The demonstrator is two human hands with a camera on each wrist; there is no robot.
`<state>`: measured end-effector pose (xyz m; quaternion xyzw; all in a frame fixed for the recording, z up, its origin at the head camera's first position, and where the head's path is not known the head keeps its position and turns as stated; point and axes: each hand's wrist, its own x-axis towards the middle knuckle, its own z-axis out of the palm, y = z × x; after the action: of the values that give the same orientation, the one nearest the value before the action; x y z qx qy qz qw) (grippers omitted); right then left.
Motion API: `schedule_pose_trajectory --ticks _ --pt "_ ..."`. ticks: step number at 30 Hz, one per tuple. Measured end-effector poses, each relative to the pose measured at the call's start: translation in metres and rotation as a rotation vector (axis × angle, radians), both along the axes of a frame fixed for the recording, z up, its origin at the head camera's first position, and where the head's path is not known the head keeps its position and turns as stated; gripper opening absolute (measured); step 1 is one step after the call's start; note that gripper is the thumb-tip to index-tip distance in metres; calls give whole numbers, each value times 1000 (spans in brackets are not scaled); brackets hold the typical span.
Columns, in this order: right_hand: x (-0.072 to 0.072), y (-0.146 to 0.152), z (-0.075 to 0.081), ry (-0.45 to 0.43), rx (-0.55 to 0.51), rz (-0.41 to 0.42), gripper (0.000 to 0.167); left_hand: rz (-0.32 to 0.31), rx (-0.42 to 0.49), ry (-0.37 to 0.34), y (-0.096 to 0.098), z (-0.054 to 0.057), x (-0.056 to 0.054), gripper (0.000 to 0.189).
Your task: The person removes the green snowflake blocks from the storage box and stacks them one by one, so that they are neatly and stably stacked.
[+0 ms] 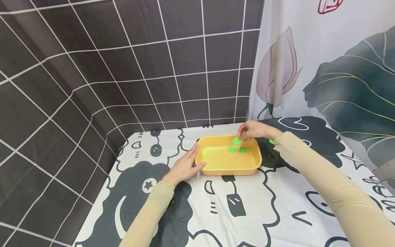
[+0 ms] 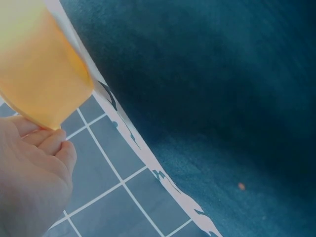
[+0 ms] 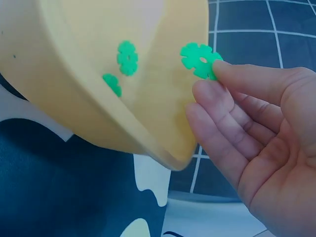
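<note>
A yellow plastic tub rests on the patterned cloth. My left hand lies against its left side, fingers extended along the wall and thumb near the front corner. In the left wrist view, that hand's fingertips meet the edge of the tub. Over the back right of the tub, my right hand pinches a green snowflake building disc between thumb and fingertip. Two more green discs, a nearer one and a farther one, lie inside the tub.
Another green piece shows on the cloth right of the tub, partly behind the right wrist. The black-and-white cloth covers the surface. A dark gridded curtain and a white leaf-print curtain hang behind.
</note>
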<state>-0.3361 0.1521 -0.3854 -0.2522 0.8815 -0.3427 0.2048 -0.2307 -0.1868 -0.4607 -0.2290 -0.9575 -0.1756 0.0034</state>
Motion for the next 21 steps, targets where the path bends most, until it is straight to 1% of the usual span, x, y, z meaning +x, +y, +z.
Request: schedule_pose_trajectory --ticks 5,11,16,21 --pt "-1 4 3 8 -7 -9 14 -1 3 -4 0 0 0 85" --pt "-1 10 8 -26 -14 -60 14 5 -5 -7 0 0 0 85" --pt "-3 18 11 -28 -51 -80 17 9 1 -8 1 0 1 85" --pt "-6 32 11 -8 -85 -144 20 9 6 -9 1 0 2 86"
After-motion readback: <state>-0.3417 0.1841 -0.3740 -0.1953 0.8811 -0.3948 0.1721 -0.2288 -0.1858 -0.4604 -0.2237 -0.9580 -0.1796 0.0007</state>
